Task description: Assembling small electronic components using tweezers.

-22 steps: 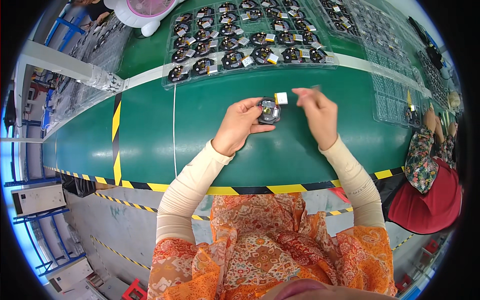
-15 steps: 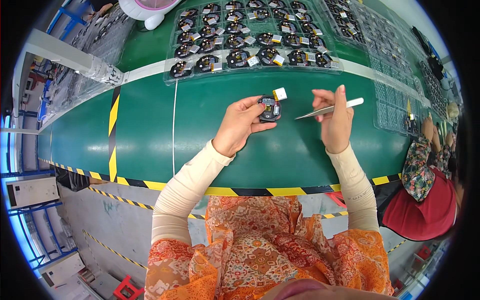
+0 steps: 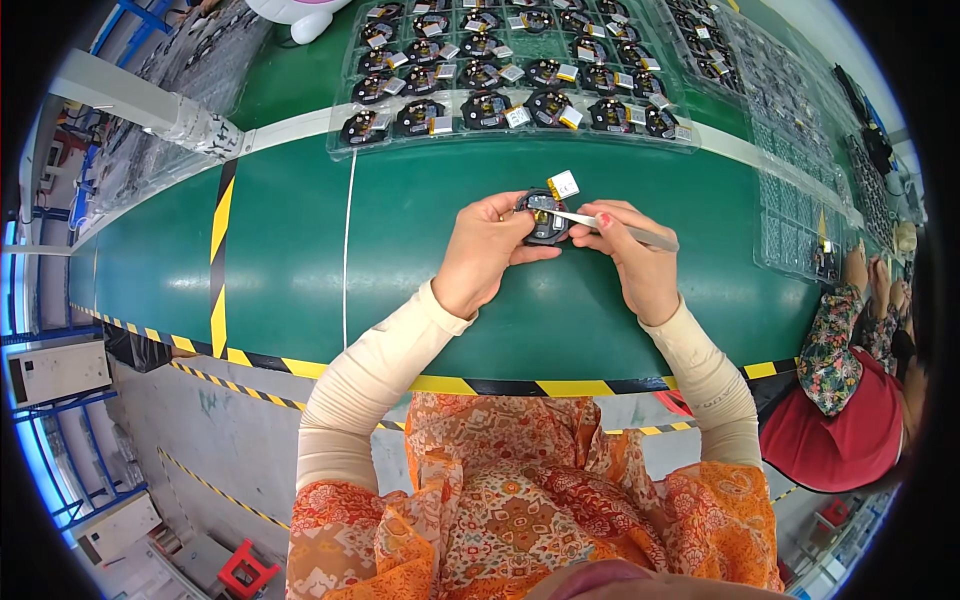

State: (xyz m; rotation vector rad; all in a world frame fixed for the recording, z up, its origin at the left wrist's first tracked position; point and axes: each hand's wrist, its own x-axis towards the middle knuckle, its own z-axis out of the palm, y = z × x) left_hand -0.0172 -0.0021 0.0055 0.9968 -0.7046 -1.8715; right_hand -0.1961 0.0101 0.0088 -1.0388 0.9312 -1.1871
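Note:
My left hand (image 3: 492,243) grips a round black device housing (image 3: 545,232) by its left side, with the thumb over its edge. Circuit parts show inside the housing, and a small white battery pack (image 3: 564,185) sticks out from its upper right. Between the fingers of my right hand (image 3: 635,255) is a pair of pale metal tweezers (image 3: 625,232). The tweezers' tip reaches over the inside of the housing; whether it touches a part is too small to tell. Both hands are above the green table mat (image 3: 420,190).
Clear plastic trays (image 3: 340,135) of similar black housings with batteries stand along the far side. Another clear tray (image 3: 790,235) lies at the right, near a co-worker's hands (image 3: 868,275). A grey post (image 3: 130,95) rises at the left. Yellow-black tape (image 3: 570,384) marks the near edge.
My right hand has moved left with the tweezers, from beside the housing to its inside. The tweezers have turned, their tip now pointing up and left. My left hand keeps its hold.

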